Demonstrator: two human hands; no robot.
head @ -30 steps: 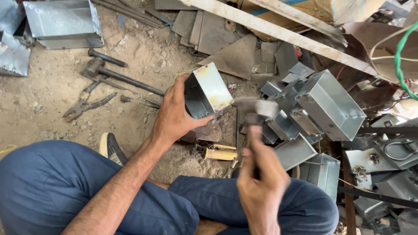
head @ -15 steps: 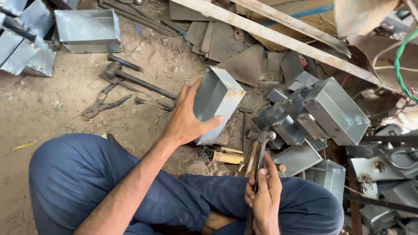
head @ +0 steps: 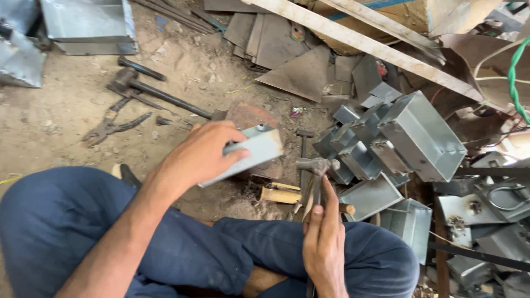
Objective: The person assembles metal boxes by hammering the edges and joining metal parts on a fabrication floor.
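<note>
**Sheet-metal box held left of a raised hammer, over bare ground**

The grey sheet-metal box [head: 245, 154] sits tilted in the left hand [head: 201, 157], its long axis running from lower left up to the right, with the upper right end nearest the hammer head [head: 317, 164]. The left hand wraps the box from above, fingers closed over its top edge and thumb beneath. The box hangs above a rusty metal block [head: 251, 118] on the dirt floor [head: 61, 110]; whether it touches the block cannot be told. The hammer lies just to the right of the box, apart from it. The right hand [head: 326, 243] closes narrowly round the hammer's shaft, low over the person's crossed legs in blue trousers [head: 259, 248], so the right hand is the farther of the two from the box. A wooden handle [head: 281, 195] lies on the ground between box and knee. Toward the right edge of the floor stands a heap of finished metal boxes [head: 408, 138]; toward the far left lie a second hammer [head: 149, 91] and pliers [head: 110, 126].
</note>
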